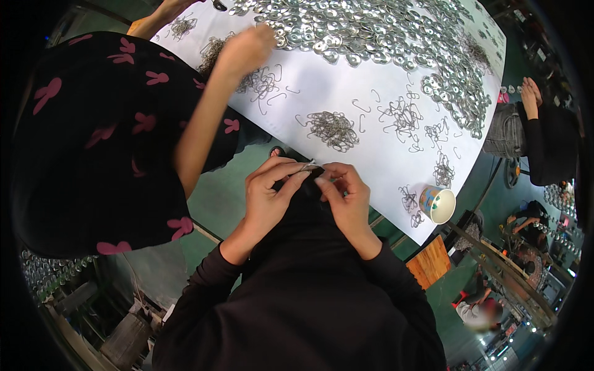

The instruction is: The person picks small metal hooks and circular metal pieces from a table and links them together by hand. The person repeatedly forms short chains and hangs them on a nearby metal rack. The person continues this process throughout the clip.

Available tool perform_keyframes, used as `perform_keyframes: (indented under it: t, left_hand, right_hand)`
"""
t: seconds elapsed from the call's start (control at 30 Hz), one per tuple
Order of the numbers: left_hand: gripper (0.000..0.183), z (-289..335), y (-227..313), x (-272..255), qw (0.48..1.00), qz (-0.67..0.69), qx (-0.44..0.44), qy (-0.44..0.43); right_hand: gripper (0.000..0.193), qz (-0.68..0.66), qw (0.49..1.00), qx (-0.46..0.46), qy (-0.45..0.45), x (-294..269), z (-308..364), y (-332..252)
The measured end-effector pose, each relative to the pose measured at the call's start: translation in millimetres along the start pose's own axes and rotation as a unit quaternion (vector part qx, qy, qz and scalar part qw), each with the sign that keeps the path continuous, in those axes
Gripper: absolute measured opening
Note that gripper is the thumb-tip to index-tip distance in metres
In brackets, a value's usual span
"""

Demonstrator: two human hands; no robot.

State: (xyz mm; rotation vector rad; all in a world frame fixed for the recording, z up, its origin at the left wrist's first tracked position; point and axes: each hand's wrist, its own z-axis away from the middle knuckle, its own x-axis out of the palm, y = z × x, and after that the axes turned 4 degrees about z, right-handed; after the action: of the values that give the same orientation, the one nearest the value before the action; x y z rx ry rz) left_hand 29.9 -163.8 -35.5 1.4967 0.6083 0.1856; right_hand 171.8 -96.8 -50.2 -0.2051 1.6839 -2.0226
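Observation:
Close to the near table edge, my left hand [269, 191] is closed, thumb and fingertips pinching a small shiny metal piece [312, 166]. From the other side my right hand [348, 201] meets it, its thumb and forefinger bent together at the same piece. Fingers cover most of it, so whether it is a disc, a wire hook or both I cannot make out. Just beyond my hands lies a heap of bent wire hooks [334, 131] on the white tabletop [309, 83]. A broad pile of silvery metal discs [352, 37] spreads across the far side.
At my left, a person in a black top with pink shapes [142, 123] reaches over the table, a hand [250, 46] near the discs. A paper cup [440, 206] stands at the right corner by more hooks [402, 117]. Another person's hands [531, 98] are at far right.

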Motion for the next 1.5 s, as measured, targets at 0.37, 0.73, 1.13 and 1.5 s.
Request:
perform_keyframes:
  t: [0.37,0.73,1.13,1.5]
  left_hand:
    - [0.013,12,11,2,1.000,0.006,-0.024,0.000]
    - [0.017,26,7,-5,0.998,0.024,-0.057,0.000]
    - [0.012,27,9,0,0.996,0.044,-0.075,0.014]
    - [0.011,-15,-22,3,0.999,-0.001,0.012,0.042]
  right_hand:
    - [0.017,0.485,0.866,0.002,0.122,-40,-140,88]
    - [0.010,-0.028,0.986,0.092,-0.134,-47,-69,20]
    - [0.007,-0.226,0.962,0.052,-0.146,-7,-4,-17]
    - [0.005,-0.020,0.988,-0.120,-0.094,-13,0,-18]
